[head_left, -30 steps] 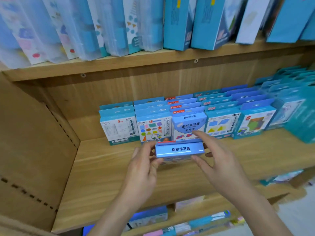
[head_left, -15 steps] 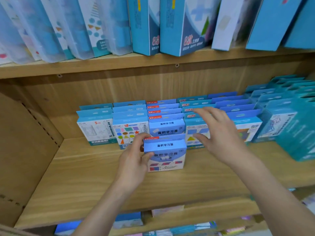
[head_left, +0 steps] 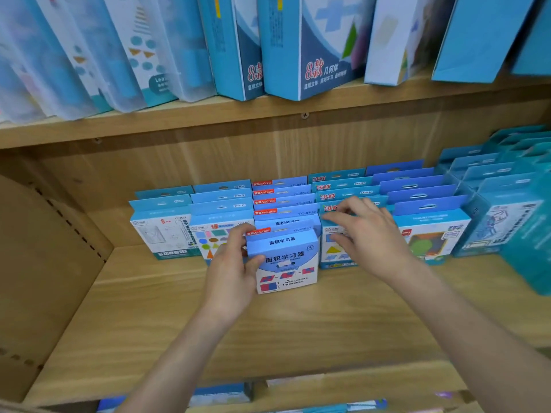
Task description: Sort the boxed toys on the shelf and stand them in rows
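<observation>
While left hand (head_left: 235, 272) grips the blue box (head_left: 286, 263), upright on the shelf (head_left: 268, 332) at the front of its row, right hand (head_left: 369, 236) hovers loose-fingered, empty, over the neighbouring row (head_left: 332, 251). I read: seating step. Next: push it flush, release.

The left hand (head_left: 235, 272) and the right hand (head_left: 366, 234) are bare, and so are both wrists; each forearm is bare along all its visible length, down to the lower edge of the view; the fingers are slim; the fingernails are too blurred to make out in any detail.
</observation>
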The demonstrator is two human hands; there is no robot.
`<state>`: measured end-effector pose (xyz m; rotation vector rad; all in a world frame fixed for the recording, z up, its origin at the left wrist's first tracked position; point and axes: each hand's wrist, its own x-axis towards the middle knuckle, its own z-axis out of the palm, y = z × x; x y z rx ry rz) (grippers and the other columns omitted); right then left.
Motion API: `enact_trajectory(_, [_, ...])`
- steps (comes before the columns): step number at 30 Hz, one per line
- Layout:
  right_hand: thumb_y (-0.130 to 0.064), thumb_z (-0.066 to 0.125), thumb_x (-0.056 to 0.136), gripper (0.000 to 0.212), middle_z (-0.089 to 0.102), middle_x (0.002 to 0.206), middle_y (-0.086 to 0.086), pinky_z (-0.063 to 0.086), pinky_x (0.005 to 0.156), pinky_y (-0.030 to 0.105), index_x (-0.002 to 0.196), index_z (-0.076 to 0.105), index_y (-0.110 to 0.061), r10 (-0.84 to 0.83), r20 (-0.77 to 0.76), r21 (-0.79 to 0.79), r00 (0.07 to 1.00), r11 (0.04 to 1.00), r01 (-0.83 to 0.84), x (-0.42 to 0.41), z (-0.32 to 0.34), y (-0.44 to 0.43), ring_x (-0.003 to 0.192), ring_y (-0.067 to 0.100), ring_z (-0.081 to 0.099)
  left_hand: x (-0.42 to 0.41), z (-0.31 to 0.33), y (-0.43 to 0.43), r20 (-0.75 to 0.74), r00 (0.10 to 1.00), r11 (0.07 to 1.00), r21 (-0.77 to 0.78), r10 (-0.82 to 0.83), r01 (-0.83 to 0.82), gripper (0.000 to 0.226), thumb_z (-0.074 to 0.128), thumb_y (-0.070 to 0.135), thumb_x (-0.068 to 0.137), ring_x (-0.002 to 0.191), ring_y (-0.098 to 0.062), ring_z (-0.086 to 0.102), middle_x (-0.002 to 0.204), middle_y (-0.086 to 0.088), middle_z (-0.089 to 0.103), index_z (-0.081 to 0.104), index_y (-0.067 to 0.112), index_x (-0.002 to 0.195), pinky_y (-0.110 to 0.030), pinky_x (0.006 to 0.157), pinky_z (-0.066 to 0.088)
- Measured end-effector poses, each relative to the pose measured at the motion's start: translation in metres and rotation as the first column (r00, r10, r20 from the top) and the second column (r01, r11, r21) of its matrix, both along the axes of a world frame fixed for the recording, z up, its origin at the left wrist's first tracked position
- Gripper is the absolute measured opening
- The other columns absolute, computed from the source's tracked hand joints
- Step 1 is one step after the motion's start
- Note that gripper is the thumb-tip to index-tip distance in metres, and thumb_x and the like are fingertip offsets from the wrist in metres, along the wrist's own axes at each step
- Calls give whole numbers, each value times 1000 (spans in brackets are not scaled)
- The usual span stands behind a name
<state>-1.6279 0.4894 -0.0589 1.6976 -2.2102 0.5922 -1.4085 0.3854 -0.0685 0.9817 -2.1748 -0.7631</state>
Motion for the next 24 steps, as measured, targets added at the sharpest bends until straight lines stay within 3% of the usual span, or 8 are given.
enact_trajectory(5, [-19,86,65,33,64,88,2,50,66,39,96,74,-16,13,-49,-92,999,996,-18,-4,-7,-3,81,30,62,-7,-2,-4,58,998,999,-53,-5,8,47,63,14,89,98,-14,55,108,3,55,40,26,128,-33,79,50])
enact_trajectory(9, [-22,85,66,30,65,85,2,52,63,38,93,75,-14,24,-79,-111,997,993,-33,-4,-7,-3,77,29,63,-11,-3,-3,68,998,991,-132,-4,13,46,63,15,89,104,-12,51,122,2,55,43,18,131,-22,84,41])
enact_trajectory(13, [-34,76,77,27,64,90,0,52,62,38,97,74,-16,22,-68,-114,997,993,-29,-4,-5,-1,83,27,63,-13,-6,-2,63,998,982,-188,9,3,49,65,16,88,111,-20,52,126,-3,53,44,13,132,-34,89,47])
enact_trajectory(16, [-43,57,84,36,63,96,-3,51,66,37,104,72,-18,27,-41,-79,999,996,-30,-2,-3,3,89,24,61,-12,-8,-1,57,998,984,-177,37,-27,59,69,18,84,103,-13,53,127,0,49,40,20,135,-34,82,54])
enact_trajectory(18, [-47,50,85,43,61,103,-3,51,69,36,111,69,-20,33,-24,-39,999,999,-34,0,-2,6,96,22,59,-14,-11,0,58,997,994,-92,58,-53,67,71,19,83,90,-9,60,116,4,60,33,28,138,-32,74,55])
enact_trajectory(20, [-51,52,86,44,60,109,-3,51,71,34,117,66,-22,30,-19,-6,999,1000,-30,1,-3,8,102,21,57,-18,-15,2,68,993,994,-67,92,-87,76,71,19,83,75,-12,65,90,6,68,25,30,143,-27,62,50])
enact_trajectory(22, [-51,59,85,44,60,112,-2,50,70,34,118,65,-23,24,-22,9,999,1000,-24,3,-4,9,104,21,57,-23,-18,6,76,989,990,-73,125,-119,81,69,19,85,64,-16,63,70,7,63,18,25,148,-27,55,43])
enact_trajectory(24, [-49,67,80,43,61,107,0,51,68,34,113,68,-22,12,-31,-19,999,1000,-12,4,-7,8,98,24,60,-26,-18,9,119,980,984,-109,157,-144,81,64,23,88,62,-23,62,67,3,61,12,21,150,-30,55,44])
